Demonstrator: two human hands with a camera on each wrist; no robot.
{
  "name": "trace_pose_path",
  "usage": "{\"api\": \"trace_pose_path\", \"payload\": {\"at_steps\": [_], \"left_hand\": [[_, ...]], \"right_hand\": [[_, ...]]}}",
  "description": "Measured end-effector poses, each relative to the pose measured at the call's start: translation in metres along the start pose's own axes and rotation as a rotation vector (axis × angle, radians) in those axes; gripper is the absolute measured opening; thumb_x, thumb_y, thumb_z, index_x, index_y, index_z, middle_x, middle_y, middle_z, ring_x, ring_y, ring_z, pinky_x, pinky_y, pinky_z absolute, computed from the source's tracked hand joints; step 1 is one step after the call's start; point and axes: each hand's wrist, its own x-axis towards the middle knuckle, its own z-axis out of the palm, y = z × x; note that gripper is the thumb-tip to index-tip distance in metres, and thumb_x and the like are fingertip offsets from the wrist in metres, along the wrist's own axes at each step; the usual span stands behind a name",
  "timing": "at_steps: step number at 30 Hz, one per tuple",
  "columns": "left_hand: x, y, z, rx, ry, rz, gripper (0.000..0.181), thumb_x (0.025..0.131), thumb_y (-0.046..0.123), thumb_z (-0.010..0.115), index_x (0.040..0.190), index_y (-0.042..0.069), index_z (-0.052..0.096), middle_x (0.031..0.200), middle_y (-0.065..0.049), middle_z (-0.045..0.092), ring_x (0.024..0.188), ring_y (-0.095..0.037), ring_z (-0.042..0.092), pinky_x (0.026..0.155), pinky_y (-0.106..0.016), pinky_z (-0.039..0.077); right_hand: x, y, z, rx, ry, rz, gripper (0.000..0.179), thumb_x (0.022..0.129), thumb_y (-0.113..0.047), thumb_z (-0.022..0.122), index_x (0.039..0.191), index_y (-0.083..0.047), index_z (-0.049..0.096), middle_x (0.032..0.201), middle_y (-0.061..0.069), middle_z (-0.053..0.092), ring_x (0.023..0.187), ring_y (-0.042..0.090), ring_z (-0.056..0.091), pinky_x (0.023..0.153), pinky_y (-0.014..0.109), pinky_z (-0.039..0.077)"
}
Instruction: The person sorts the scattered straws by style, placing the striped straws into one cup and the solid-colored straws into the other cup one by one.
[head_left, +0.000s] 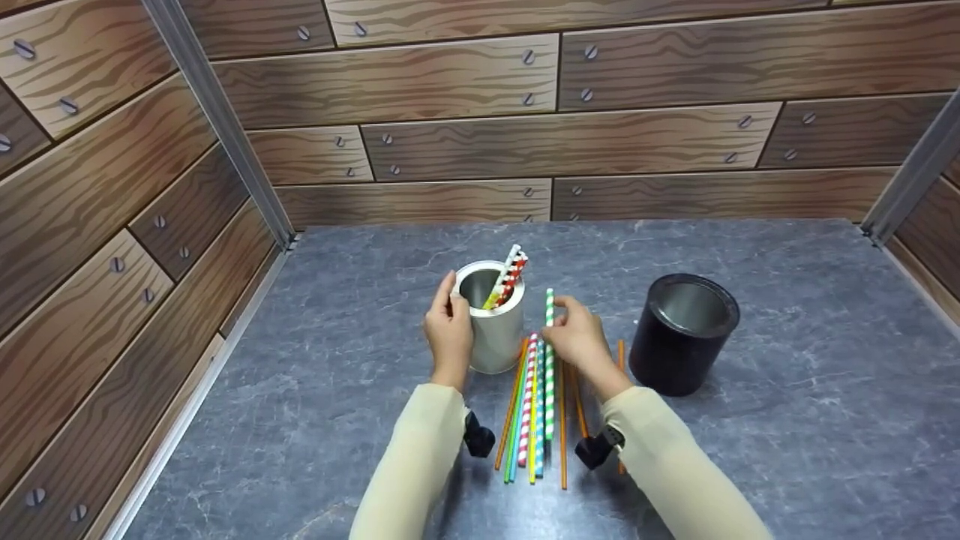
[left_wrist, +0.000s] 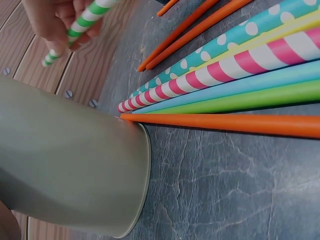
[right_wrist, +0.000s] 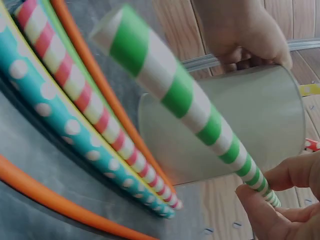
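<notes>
A white can (head_left: 496, 341) stands upright with a few straws (head_left: 508, 279) leaning inside it, one red and white, one yellow lower down. My left hand (head_left: 448, 330) holds the can by its left side and rim. Between thumb and fingers, my right hand (head_left: 581, 337) pinches a green-and-white striped straw (right_wrist: 195, 112) near its far end, to the right of the can. Below the can lie several loose straws: a pink-striped straw (left_wrist: 220, 70), a teal dotted straw (right_wrist: 70, 125), a yellow one, and thin orange (left_wrist: 225, 122), green and blue ones.
A black can (head_left: 679, 337) stands to the right of my right hand, its open top showing a grey inside. More orange sticks (head_left: 562, 435) lie under and beside my right wrist. Wood-patterned walls (head_left: 450, 82) border the grey marbled table (head_left: 337, 315) at the back and sides.
</notes>
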Motion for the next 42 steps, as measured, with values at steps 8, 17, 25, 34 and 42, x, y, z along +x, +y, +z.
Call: {"api": "trace_pose_path", "payload": {"at_steps": [8, 17, 25, 34, 42], "left_hand": [[0.001, -0.001, -0.001, 0.002, -0.004, -0.004, 0.039, 0.089, 0.008, 0.045, 0.125, 0.007, 0.058, 0.098, -0.013, 0.067, 0.056, -0.009, 0.037, 0.058, -0.024, 0.036], [0.001, -0.001, 0.000, -0.016, 0.000, -0.008, 0.039, 0.089, 0.007, 0.046, 0.125, 0.008, 0.059, 0.084, -0.010, 0.066, 0.056, -0.009, 0.038, 0.058, -0.023, 0.036], [0.002, -0.001, 0.001, -0.010, 0.009, -0.013, 0.039, 0.088, 0.008, 0.046, 0.124, 0.008, 0.060, 0.116, -0.008, 0.064, 0.069, -0.013, 0.048, 0.068, -0.026, 0.042], [0.001, -0.001, 0.001, 0.006, 0.009, -0.012, 0.038, 0.088, 0.008, 0.046, 0.124, 0.007, 0.059, 0.116, -0.009, 0.064, 0.067, -0.014, 0.048, 0.069, -0.027, 0.042], [0.000, 0.001, 0.000, 0.004, -0.001, -0.021, 0.039, 0.089, 0.008, 0.045, 0.125, 0.009, 0.059, 0.069, -0.007, 0.059, 0.056, -0.009, 0.038, 0.057, -0.023, 0.036]], "right_hand": [[-0.001, -0.017, -0.014, 0.052, 0.019, -0.020, 0.055, 0.081, -0.005, 0.062, 0.133, -0.003, 0.044, 0.089, 0.008, 0.054, 0.073, 0.018, 0.053, 0.061, 0.027, 0.048], [-0.003, -0.037, -0.028, 0.113, 0.102, -0.090, 0.053, 0.082, -0.004, 0.060, 0.132, -0.006, 0.044, 0.091, 0.008, 0.056, 0.078, 0.018, 0.056, 0.065, 0.027, 0.047], [-0.005, -0.062, -0.041, 0.214, 0.190, -0.167, 0.052, 0.083, -0.002, 0.060, 0.132, -0.009, 0.042, 0.095, 0.011, 0.057, 0.082, 0.021, 0.060, 0.067, 0.028, 0.050], [-0.011, -0.080, -0.050, 0.341, 0.301, -0.308, 0.053, 0.082, 0.001, 0.059, 0.130, -0.008, 0.041, 0.091, 0.008, 0.055, 0.075, 0.016, 0.054, 0.067, 0.025, 0.048], [-0.012, -0.089, -0.050, 0.507, 0.449, -0.490, 0.051, 0.081, 0.006, 0.057, 0.128, -0.004, 0.040, 0.089, 0.007, 0.053, 0.073, 0.015, 0.053, 0.067, 0.024, 0.046]]}}
